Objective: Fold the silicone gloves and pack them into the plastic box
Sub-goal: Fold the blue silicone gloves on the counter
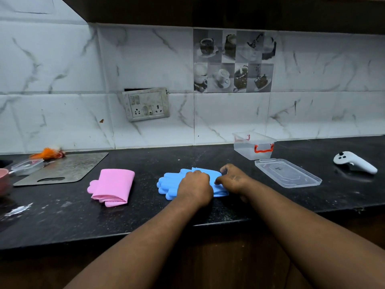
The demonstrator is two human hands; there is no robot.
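Note:
Blue silicone gloves (168,183) lie on the black counter (145,209) in the middle, fingers pointing left. My left hand (194,187) presses down on their middle, fingers curled. My right hand (233,179) pinches the folded cuff end at the right. A folded pink glove pair (113,185) rests to the left, untouched. The clear plastic box (253,146) with red handles stands open at the back right, and nothing shows inside it. Its clear lid (288,173) lies flat in front of it.
A metal cutting board (62,168) lies at the left with a small clear container (27,166), an orange wrapper (48,153) and a pink cup (3,180). A white controller (354,161) sits at the far right. A switch panel (146,104) hangs on the tiled wall.

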